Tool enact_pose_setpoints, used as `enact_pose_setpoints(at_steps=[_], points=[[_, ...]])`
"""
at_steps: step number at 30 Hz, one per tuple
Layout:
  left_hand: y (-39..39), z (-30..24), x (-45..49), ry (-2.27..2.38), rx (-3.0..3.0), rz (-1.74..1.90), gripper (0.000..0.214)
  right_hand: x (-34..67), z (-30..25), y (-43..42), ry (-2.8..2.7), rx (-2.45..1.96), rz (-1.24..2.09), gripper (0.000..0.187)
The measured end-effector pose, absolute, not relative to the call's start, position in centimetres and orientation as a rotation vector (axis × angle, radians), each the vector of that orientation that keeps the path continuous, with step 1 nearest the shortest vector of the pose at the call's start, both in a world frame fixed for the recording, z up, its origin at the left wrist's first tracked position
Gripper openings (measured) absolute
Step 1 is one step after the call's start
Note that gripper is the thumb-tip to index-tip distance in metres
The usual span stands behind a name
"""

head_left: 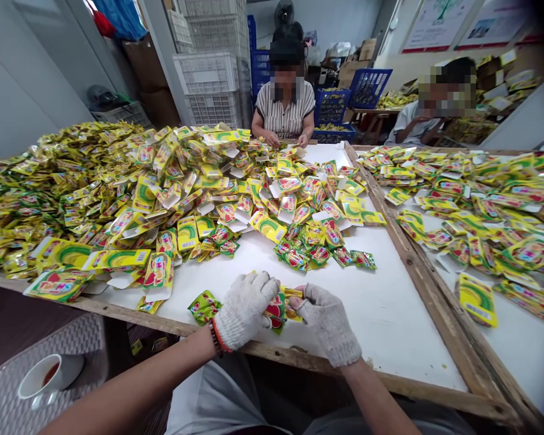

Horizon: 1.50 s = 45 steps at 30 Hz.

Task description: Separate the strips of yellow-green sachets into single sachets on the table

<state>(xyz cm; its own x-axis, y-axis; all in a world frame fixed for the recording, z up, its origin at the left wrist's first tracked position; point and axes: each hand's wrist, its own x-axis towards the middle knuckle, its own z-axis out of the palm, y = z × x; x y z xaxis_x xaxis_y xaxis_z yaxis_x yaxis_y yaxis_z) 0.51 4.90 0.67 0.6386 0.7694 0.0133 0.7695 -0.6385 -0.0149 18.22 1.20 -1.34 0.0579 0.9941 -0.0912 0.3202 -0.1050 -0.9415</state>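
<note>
Both hands wear white knitted gloves with the fingertips bare. Over the near edge of the white tabletop, my left hand point(247, 308) is closed around a small printed box point(276, 307), covering much of it. To its right, my right hand point(329, 320) pinches a small yellow packet point(292, 300) against the box's right end; whether the packet is partly inside cannot be made out. A green sachet point(205, 307) lies on the table just left of my left hand. Several loose sachets point(317, 254) lie beyond my hands, beside many yellow printed boxes point(266, 226) with white flaps.
A large heap of sachets point(86, 175) covers the table's left. A wooden rail point(408, 254) divides off more boxes point(476, 305) at right. A cup point(52, 377) of dark drink stands on a woven-pattern stool at lower left. Two people sit across, near stacked crates point(211, 72).
</note>
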Motion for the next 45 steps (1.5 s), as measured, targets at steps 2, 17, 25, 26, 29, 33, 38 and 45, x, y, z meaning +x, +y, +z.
enact_pose_setpoints(at_steps=[2, 17, 25, 26, 29, 33, 38, 45], points=[[5.0, 0.5, 0.2, -1.324, -2.806, -0.022, 0.054, 18.6, -1.8, 1.0, -1.391, -1.491, 1.157, 0.030], [4.5, 0.8, 0.8, -1.226, -2.820, 0.007, 0.038, 18.0, -1.6, 0.6, -1.358, -1.588, 1.254, 0.029], [4.6, 0.9, 1.2, -1.304, -2.907, -0.026, 0.051, 18.0, -0.5, -0.6, -1.378, -1.325, 1.616, 0.036], [4.5, 1.0, 1.5, -1.267, -2.933, -0.045, 0.048, 17.8, -0.4, -0.8, -1.372, -1.258, 1.689, 0.038], [4.3, 1.2, 1.9, -1.179, -3.029, -0.120, 0.047, 17.2, -0.1, -0.8, -1.422, -1.152, 1.719, 0.037], [4.8, 1.2, 0.6, -1.253, -3.099, -0.561, 0.074, 17.2, -0.3, -0.6, -1.299, -1.210, 1.675, 0.041], [5.4, 0.7, -1.4, -1.999, -3.285, -1.231, 0.067, 17.7, -1.1, -0.5, -1.155, -1.325, 1.602, 0.043], [5.0, -0.2, -1.0, -2.298, -3.339, -1.452, 0.031, 18.2, -2.5, 0.0, -1.390, -1.535, 1.209, 0.031]])
